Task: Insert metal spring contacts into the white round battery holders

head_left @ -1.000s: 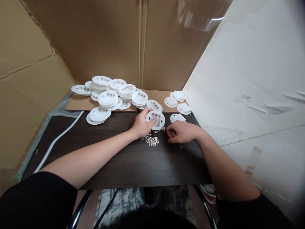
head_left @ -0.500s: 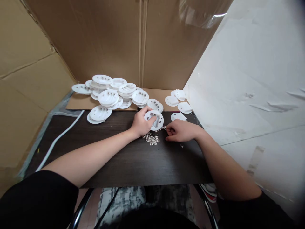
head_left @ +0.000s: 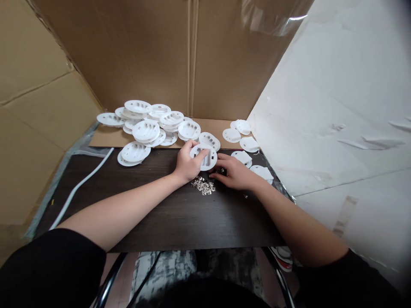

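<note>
My left hand (head_left: 189, 162) is closed on a white round plastic battery housing (head_left: 208, 160), its thumb lying across the recessed slots. The housing is held tilted just above the table. By its right edge is my right hand (head_left: 236, 172), thumb and fingers apart, the fingertips at or partly behind the rim; whether they touch it I cannot tell. Small metal contact plates (head_left: 204, 187) lie in a loose pile below the housing, and a few more show in the gap of my right hand.
Many similar white housings (head_left: 146, 130) are stacked at the back left, partly on a cardboard sheet (head_left: 105, 139). Several white discs (head_left: 248, 144) lie at the right. A white cable (head_left: 80, 184) crosses the dark table (head_left: 192, 222) on the left. Cardboard (head_left: 144, 55) walls the back.
My right hand has moved left to the housing's edge and its fingers have spread. The housing in my left hand has shifted slightly left and up. Another white disc shows at the right.
</note>
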Demonstrator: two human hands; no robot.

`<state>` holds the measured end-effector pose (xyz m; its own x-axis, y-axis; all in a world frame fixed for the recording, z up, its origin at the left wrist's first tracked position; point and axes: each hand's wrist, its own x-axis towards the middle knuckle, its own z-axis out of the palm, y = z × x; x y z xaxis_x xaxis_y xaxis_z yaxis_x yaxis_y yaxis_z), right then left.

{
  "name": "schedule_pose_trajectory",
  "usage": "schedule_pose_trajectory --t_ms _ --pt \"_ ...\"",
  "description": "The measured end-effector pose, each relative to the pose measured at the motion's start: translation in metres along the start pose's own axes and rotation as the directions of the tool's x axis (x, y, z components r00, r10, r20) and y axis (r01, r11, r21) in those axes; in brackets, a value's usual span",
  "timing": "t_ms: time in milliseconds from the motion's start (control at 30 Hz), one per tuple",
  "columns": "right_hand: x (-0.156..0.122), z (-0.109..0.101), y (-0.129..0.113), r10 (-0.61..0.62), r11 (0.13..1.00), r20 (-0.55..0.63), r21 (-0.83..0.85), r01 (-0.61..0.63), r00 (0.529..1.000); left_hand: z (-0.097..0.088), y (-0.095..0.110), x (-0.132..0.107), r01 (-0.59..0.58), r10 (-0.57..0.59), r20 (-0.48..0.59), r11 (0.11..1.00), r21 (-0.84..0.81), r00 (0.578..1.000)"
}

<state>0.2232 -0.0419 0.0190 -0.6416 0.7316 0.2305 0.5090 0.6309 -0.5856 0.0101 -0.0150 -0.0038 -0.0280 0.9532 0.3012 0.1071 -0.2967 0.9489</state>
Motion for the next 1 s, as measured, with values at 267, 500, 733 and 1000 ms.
schedule_pose_trajectory --t_ms 267,500,733,1000 --pt "0.0031 0.0111 0.004 -0.025 0.999 0.011 -0.019 0.025 1.0 0.0023 -0.0076 0.002 -0.014 0.015 0.039 1.0 -0.02 0.999" --pt "0.002 0.0104 0.0039 -0.013 0.998 0.02 -0.06 0.014 1.0 0.0014 -0.0067 0.0013 0.03 -0.026 0.066 0.998 -0.064 0.998" --pt "0.0001 0.0082 0.0063 0.013 0.999 0.027 -0.041 -0.011 1.0 0.0021 -0.002 0.0001 0.067 -0.06 0.068 0.992 -0.104 0.996" --pt "0.0035 0.0098 0.0049 -0.006 1.0 -0.002 -0.016 0.006 1.0 0.0011 -0.0055 0.0007 0.062 -0.053 0.082 0.992 -0.112 0.995"
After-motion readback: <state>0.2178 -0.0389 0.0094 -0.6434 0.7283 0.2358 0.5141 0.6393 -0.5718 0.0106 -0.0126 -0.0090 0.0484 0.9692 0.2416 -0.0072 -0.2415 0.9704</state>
